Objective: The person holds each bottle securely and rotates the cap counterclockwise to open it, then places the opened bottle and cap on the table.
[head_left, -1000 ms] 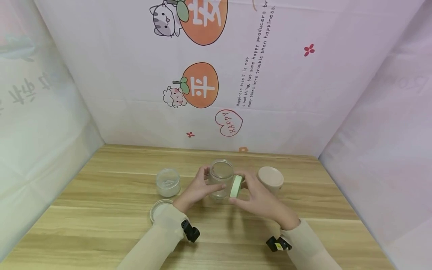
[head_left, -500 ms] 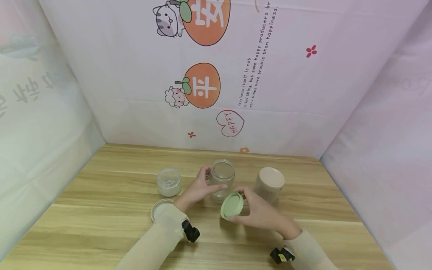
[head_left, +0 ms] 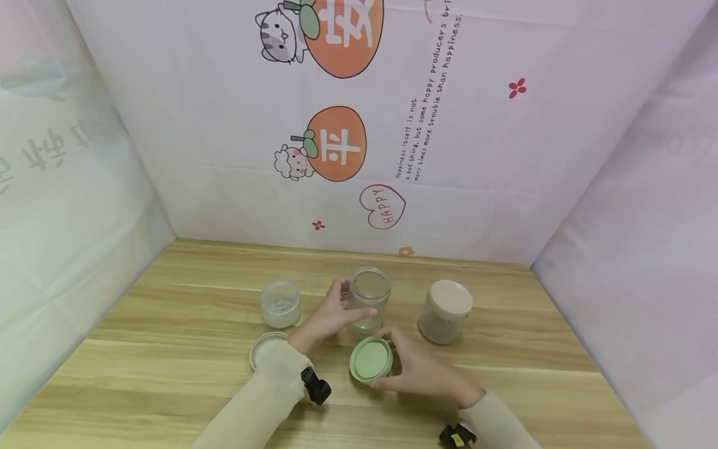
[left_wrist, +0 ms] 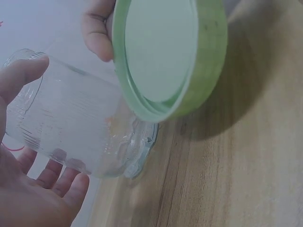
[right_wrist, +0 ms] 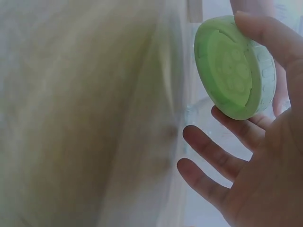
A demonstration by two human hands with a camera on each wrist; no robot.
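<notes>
My left hand [head_left: 330,317] grips a clear jar [head_left: 370,302] that stands uncovered on the wooden table, thumb in front and fingers round the far left side. The left wrist view shows the jar's ribbed wall [left_wrist: 78,113] between thumb and fingers. In front of the jar, my right hand [head_left: 419,369] pinches a round green lid [head_left: 371,360] at its rim, the recessed face tilted up. In the right wrist view the green lid [right_wrist: 232,71] sits between thumb and forefinger, the other fingers spread apart from it. Whether the lid touches the table is unclear.
Left of the hands stands a short clear container [head_left: 280,304]. A pale lid [head_left: 266,349] lies by the left sleeve, partly covered by it. On the right is a jar with a beige lid [head_left: 450,298]. White printed cloth [head_left: 269,206] walls off the back and sides.
My right hand has brought the green lid from beside the jar down to its near side, turning it from edge-on to face up. The left hand stays on the jar.
</notes>
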